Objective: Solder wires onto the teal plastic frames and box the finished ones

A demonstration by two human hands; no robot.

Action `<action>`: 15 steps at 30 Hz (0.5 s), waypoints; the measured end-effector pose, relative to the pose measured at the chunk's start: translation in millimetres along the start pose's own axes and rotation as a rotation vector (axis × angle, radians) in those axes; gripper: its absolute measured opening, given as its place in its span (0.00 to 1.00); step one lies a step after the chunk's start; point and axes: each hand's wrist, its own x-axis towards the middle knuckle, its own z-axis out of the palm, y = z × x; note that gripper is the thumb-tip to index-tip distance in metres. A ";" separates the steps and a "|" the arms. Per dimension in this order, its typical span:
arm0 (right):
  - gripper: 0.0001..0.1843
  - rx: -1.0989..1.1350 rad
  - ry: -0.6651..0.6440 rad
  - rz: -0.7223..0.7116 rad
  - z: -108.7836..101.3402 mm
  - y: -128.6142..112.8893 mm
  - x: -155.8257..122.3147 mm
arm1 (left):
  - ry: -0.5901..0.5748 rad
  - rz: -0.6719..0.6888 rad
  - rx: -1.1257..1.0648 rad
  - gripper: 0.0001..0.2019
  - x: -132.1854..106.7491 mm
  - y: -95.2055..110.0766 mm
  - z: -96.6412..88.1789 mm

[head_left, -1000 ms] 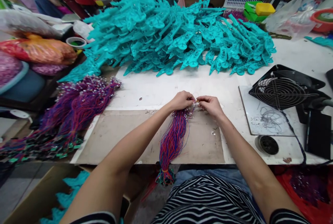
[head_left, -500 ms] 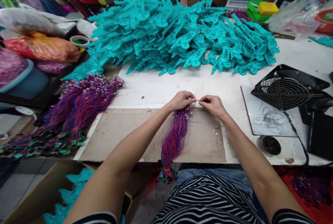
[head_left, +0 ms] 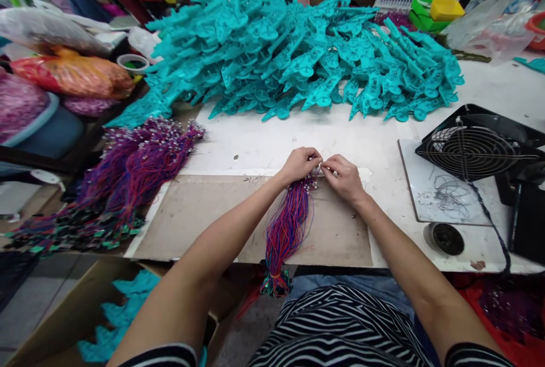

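A bundle of thin red, blue and purple wires [head_left: 289, 225] lies on the brown board, its small clear-tipped ends up by my hands. An orange band ties its lower end, which hangs over the table edge. My left hand [head_left: 301, 163] is closed at the top of the bundle, fingertips pinched over the wire ends. Facing it, my right hand [head_left: 343, 176] pinches too, its fingertips almost touching the left ones. Something small and pale shows between them; I cannot make out what it is.
A big pile of turquoise plastic parts [head_left: 272, 54] covers the back. More wire bundles [head_left: 136, 168] lie at left. On the right are a black fan [head_left: 472, 140], a white board [head_left: 447, 199] and a round tin [head_left: 445, 238]. A cardboard box [head_left: 55, 321] stands below left.
My right hand has come closer to the left, and its fingers have turned. The short tan strip seen between the fingertips before no longer shows. The whole view has shifted slightly.
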 end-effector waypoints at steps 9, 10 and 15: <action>0.08 0.257 -0.163 0.343 14.6 5.8 4.4 | 0.003 -0.030 -0.212 0.08 -1.5 -5.5 -3.0; 0.08 0.287 -0.170 0.370 17.5 5.5 5.7 | -0.010 -0.022 -0.184 0.08 -1.3 -4.9 -3.0; 0.06 0.403 -0.151 0.500 21.6 0.6 6.7 | 0.052 0.135 0.112 0.16 -15.2 -5.5 -6.3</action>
